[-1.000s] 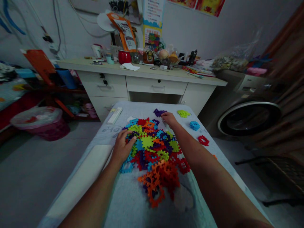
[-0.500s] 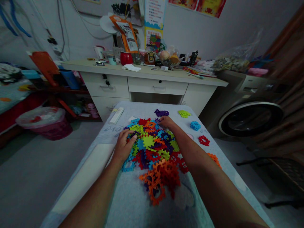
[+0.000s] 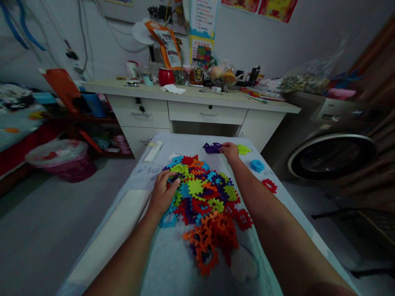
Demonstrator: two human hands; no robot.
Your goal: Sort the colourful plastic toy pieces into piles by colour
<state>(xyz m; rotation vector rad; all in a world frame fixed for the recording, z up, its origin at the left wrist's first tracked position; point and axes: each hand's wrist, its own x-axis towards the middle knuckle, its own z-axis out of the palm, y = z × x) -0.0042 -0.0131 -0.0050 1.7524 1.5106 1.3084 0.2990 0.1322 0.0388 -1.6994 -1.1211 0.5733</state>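
A heap of colourful notched plastic building pieces (image 3: 195, 187) lies in the middle of the cloth-covered table (image 3: 173, 263). My left hand (image 3: 163, 191) rests at the heap's left edge, thumb and fingers apart, holding nothing that I can see. Beyond the heap, my right hand (image 3: 230, 151) pinches the right end of a purple building piece (image 3: 218, 147), beside other purple pieces (image 3: 210, 149). Its fingertips partly cover that piece. Just right of this hand are green pieces (image 3: 243, 149), with blue pieces (image 3: 257, 165) and red pieces (image 3: 269, 186) nearer along the table's right side.
A white box-like strip (image 3: 153, 152) lies at the table's far left. Behind stands a white desk (image 3: 197, 98) crowded with jars, a bag and papers. A washing machine (image 3: 327, 144) is at right, a pink lined bin (image 3: 61, 164) at left.
My right hand has moved from the heap's far edge rightward and slightly away, to the purple pieces, carrying a purple piece. My left hand stays at the heap. The view has shifted slightly.
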